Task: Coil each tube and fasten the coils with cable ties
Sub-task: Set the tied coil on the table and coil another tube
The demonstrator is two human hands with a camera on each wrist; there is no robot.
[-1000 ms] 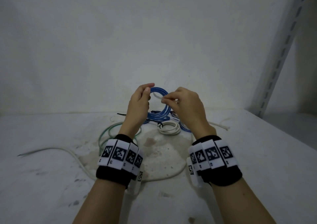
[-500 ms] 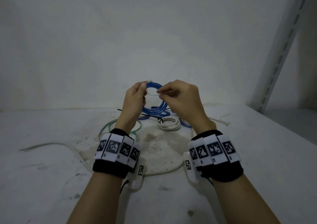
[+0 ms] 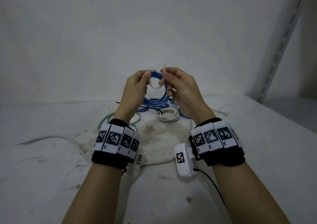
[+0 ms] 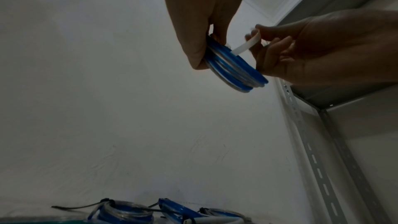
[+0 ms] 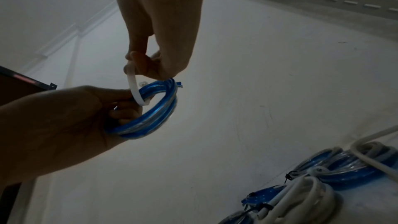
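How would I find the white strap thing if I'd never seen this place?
Look above the dirty white shelf, where the left hand grips a blue tube coil in the air. The white cable tie loops round that coil, its free end pinched by the right hand. It is flat and white; the ties on the coils lying below are black.

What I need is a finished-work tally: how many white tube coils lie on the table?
1: the white tube coil lies on the table beyond the wrists. The left hand and right hand may hide more.
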